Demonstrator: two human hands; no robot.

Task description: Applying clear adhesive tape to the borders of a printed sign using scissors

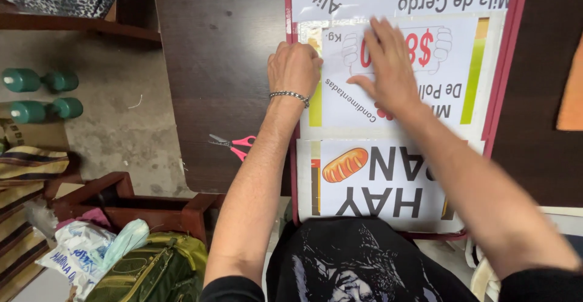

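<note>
A tall white board with a red rim (504,65) lies on a dark wooden table (218,47), covered with printed paper signs. My right hand (392,65) lies flat with fingers spread on the middle sign (449,89), a white sheet with red figures and green and yellow side bars. My left hand (294,66), with a bead bracelet on the wrist, is curled at that sign's left edge and presses on it. Below it lies a sign with a bread picture (345,164) and large dark letters.
Pink-handled scissors (234,144) lie on the table near its left edge. Green dumbbells (42,95) rest on the concrete floor at left. A wooden frame (121,202), bags and cloth (103,247) sit at lower left. An orange sheet (572,89) shows at right.
</note>
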